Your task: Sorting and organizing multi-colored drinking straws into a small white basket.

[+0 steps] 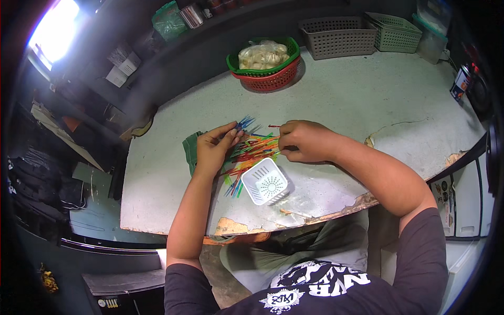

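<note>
My left hand (214, 147) pinches a small bunch of blue plastic picks (245, 122) between thumb and fingertips, their tips fanned up and to the right. Below and beside it lies a loose pile of red, orange, green and blue plastic picks (256, 149). My right hand (305, 141) is curled at the pile's right end, its fingertips partly hidden. By its index finger a red pick (273, 126) juts out; whether the hand grips it is unclear. A white slotted plastic basket (264, 182), nearest my body, partly covers the pile. Dark green fabric or sheeting (190, 151) sits beside my left wrist.
Farther back on the worn white table (354, 90) stand nested green (233, 63) and red (267, 83) baskets, with a clear bag of pale round items (263, 56) on top. Perforated grey (340, 37) and green (397, 33) baskets line the back. A spray can (460, 82) is at right. The front edge is chipped.
</note>
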The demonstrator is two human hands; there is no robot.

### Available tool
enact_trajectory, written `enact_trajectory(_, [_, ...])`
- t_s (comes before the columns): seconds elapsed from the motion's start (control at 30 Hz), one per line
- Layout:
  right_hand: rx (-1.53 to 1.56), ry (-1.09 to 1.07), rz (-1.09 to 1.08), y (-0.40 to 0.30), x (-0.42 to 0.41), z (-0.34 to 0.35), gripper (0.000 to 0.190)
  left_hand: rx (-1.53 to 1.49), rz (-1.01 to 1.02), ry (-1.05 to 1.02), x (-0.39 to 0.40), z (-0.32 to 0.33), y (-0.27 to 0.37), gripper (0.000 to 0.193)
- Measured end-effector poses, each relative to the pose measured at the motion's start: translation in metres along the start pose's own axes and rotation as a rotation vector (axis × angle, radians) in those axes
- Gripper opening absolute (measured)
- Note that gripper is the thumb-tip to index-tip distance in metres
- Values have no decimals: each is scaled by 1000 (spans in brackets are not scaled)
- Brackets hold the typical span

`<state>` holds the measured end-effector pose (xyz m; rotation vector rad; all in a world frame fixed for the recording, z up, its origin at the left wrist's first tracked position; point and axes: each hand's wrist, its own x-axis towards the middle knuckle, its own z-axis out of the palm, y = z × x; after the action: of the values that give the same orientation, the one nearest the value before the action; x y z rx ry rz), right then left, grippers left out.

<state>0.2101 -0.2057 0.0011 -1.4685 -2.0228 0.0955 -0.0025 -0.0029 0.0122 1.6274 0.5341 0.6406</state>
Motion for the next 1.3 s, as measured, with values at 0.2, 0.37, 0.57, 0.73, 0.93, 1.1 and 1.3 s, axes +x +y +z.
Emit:
enact_trajectory(0.2, [-54,-103,120,-11,2,-9,12,3,-1,-20,0,-2,-2,27])
enact_trajectory(0.37, [23,-89,136,-12,-1,-4,14,24,3,-37,0,-5,-4,27])
enact_trajectory(0.57, [79,-73,128,-6,-6,-8,13,32,-4,-31,0,0,0,27])
enact_trajectory(0.73, [-43,-136,188,-10,-2,-12,13,44,10,-32,2,-4,-4,27])
enact_trajectory(0.93, [70,-105,205,-8,-4,-21,16,55,16,-45,0,-5,-3,26])
enact_trajectory(1.1, [227,-257,375,-12,-2,-46,16,6,21,-61,2,-7,-5,26])
enact_trajectory(1.3, [617,-281,562,20,-19,-64,22,5,45,-86,2,-8,-6,27])
